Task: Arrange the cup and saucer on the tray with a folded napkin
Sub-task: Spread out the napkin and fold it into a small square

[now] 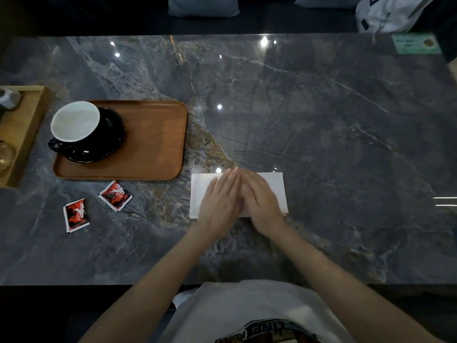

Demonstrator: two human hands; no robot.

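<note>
**Both hands press flat on the white napkin**

At the far left edge sits a light wooden box tray [27, 127] with a small grey pot [8, 97] in it and a clear glass thing [6, 154] that is too cut off to name.

Next comes the brown wooden tray with round corners [153, 142]. On its left part sits the shiny black round saucer [108, 142]. The black cup with a white inside [74, 122] stands on the saucer, and its handle points to the near left. The right part of the tray is bare wood.

In front of the tray, on the dark grey marble table [321, 120], lie 2 small red and black packets with white edges [76, 215] [115, 195]. They are near each other but not touching.

To the right of the tray lies the white folded napkin [274, 181], a flat rectangle on the table, apart from the tray.

The left hand [220, 201] lies flat on the napkin, fingers straight and open, holding nothing. The right hand [262, 196] lies flat just beside it, also open, fingers touching the left hand's fingers.

At the far right corner of the table lies a pale green card [415, 44].
</note>
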